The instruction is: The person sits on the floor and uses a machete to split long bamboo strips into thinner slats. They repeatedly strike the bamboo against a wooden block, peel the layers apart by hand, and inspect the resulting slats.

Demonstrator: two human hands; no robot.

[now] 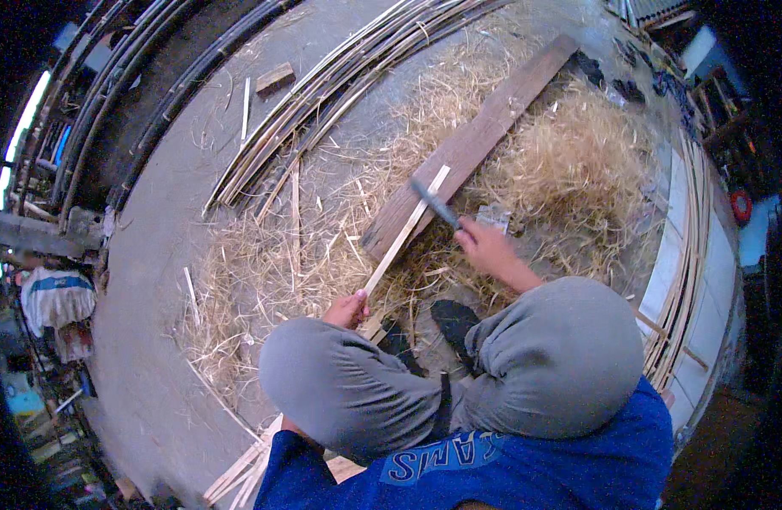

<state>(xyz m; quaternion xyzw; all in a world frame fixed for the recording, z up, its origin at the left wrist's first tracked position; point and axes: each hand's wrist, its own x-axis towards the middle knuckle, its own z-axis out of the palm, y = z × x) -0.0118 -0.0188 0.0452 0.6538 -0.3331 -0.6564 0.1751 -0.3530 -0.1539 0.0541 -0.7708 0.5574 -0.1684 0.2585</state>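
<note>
Between my knees, my left hand point(346, 309) is closed on the near end of a pale bamboo strip point(394, 248). The strip slants up and away to the right, and its far part lies over a brown wooden plank point(503, 114). In my right hand point(486, 246) is a knife, gripped at its near end. Its grey blade point(435, 202) crosses the strip near the far end, over the plank. The knife's handle is mostly hidden by my fingers.
Curly bamboo shavings point(569, 161) cover the floor around the plank, heaped on its right. A bundle of long bamboo strips point(323, 93) lies beyond, with a small wood block point(275, 78) near it. More strips point(688, 255) rest along white tiles at the right. Dark poles point(182, 81) line the far left.
</note>
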